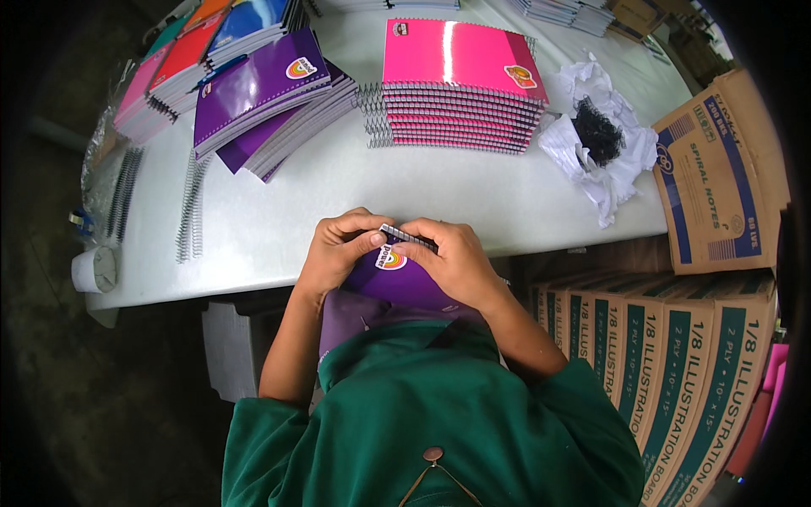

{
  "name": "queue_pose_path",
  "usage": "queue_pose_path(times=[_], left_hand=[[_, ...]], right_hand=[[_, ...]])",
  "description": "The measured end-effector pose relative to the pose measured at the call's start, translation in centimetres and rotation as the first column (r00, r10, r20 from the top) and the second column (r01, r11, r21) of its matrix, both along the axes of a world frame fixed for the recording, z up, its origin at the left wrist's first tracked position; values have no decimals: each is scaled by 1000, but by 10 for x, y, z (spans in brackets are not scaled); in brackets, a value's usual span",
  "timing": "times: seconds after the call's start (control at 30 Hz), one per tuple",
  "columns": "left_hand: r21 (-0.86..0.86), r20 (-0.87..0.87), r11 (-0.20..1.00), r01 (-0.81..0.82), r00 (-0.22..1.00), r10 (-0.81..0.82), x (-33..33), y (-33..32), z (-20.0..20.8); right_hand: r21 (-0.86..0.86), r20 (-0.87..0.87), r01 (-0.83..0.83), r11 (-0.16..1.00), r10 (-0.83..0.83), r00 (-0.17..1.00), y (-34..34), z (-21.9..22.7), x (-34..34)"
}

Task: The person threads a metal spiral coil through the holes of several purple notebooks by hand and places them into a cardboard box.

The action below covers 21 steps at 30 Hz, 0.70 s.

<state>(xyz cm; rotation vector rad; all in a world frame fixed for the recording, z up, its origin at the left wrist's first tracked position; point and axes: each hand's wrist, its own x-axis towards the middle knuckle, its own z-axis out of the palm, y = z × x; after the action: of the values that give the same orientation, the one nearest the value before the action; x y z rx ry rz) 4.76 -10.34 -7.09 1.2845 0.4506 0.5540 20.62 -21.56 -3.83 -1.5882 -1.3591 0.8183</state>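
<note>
A glossy purple spiral-bound notebook (397,283) is held at the near edge of the white table (355,211), just above the person's green shirt (422,422), with its dark wire spiral binding (407,237) turned toward the far side. The left hand (338,249) is closed on the left part of the notebook's top edge, its thumb pressed against the end of the spiral. The right hand (452,262) is closed on the right part of the same edge, its fingers curled over the wire, so that the two hands nearly touch above the binding. On the far side of the table, a neat stack of bright pink spiral notebooks (460,89) is seen right of centre, and a leaning stack of purple spiral notebooks (266,101) lies to its left. Further stacks with red, blue and pink covers (198,51) are placed at the far left. Loose silver wire spirals (190,207) are laid on the table's left part. A heap of crumpled white paper holding black wire pieces (600,135) rests at the right, beside an open brown cardboard box (718,177). Green-and-white printed cartons (667,355) are stacked below the table at the right.
</note>
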Motion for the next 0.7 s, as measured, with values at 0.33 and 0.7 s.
queue_pose_path(times=[0.33,0.7], left_hand=[[-150,-9,970,192,981,-195,7,10,16],[413,-157,902,126,985,-66,25,-11,62]], right_hand=[[221,-54,170,960,-162,985,-5,-8,-9],[142,-296,211,967,-162,941,-20,30,15]])
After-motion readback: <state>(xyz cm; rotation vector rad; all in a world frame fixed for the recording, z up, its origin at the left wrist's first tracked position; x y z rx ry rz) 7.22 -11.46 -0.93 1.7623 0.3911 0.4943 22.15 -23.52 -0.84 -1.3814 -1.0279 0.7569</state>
